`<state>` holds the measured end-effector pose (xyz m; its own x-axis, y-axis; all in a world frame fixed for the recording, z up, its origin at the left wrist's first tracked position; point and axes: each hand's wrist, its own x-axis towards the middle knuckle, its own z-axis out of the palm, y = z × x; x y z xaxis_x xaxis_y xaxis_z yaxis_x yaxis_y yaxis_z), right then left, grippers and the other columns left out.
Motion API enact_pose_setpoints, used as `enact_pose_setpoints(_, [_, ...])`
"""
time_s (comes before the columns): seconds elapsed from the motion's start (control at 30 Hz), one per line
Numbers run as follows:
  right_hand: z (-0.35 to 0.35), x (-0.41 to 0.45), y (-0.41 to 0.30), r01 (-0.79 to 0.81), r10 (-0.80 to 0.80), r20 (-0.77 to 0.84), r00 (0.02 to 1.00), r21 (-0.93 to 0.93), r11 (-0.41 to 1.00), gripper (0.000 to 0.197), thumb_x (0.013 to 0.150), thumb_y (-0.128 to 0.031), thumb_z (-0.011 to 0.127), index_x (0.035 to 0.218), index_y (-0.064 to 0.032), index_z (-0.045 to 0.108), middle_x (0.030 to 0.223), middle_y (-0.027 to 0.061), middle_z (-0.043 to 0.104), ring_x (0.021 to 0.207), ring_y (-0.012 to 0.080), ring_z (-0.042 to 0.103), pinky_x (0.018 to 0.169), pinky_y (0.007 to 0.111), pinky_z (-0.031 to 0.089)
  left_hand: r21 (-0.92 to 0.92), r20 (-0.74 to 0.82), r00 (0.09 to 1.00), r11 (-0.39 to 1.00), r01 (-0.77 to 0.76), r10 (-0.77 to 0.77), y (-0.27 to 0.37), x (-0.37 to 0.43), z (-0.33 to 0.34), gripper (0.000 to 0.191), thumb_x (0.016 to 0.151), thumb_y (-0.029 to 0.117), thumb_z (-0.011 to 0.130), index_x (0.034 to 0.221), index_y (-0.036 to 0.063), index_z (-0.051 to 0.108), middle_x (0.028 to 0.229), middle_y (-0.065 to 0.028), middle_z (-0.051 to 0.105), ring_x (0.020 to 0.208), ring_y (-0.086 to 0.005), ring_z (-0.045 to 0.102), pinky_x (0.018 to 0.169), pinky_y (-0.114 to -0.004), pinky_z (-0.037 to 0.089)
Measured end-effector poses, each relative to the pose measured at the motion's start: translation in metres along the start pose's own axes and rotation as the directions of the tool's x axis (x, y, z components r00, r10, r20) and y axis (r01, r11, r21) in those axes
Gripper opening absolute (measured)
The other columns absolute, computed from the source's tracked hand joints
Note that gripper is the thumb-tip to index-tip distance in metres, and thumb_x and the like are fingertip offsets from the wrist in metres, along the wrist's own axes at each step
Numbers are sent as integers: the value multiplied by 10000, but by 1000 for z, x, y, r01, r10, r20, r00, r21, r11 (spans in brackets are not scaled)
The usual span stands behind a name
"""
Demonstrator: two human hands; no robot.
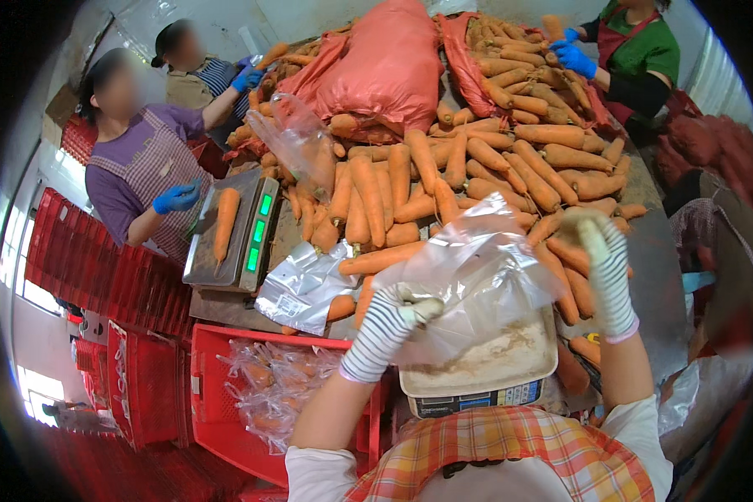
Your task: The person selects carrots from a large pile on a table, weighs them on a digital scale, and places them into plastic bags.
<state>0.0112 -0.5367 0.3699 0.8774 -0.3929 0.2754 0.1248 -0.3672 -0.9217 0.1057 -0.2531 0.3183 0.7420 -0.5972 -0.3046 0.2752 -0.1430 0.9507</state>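
My left hand, in a striped knit glove, pinches the edge of a clear plastic bag. The bag looks empty and spreads above the off-white tray of a digital scale. My right hand, in a matching glove, is blurred and raised over loose carrots right of the bag. Its fingers are bent and apart from the thumb, with nothing visible between them. A big heap of carrots covers the table in front of me.
Flat plastic bags lie left of my left hand. A second scale bears one carrot. Bagged carrots fill part of a red crate. A large red sack lies on the heap. Several people in blue gloves stand around the table.
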Motion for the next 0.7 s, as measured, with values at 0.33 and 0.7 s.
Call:
enact_pose_setpoints(0.33, [29,-21,90,-238,312,19,950,690,683,230,881,-270,496,872,-59,588,787,65,600,735,210,592,711,354,512,348,-430,889,937,1,159,-40,-1,-23,216,813,176,611,780,-38,625,635,-55,584,551,-120,502,508,-279,433])
enact_pose_setpoints(0.7, [61,-47,7,-271,78,416,906,428,862,300,901,-367,562,922,-69,539,749,-16,505,715,84,501,649,233,439,296,12,954,911,-288,298,57,-24,58,270,841,268,634,868,0,652,735,-49,629,688,-96,548,646,-265,460])
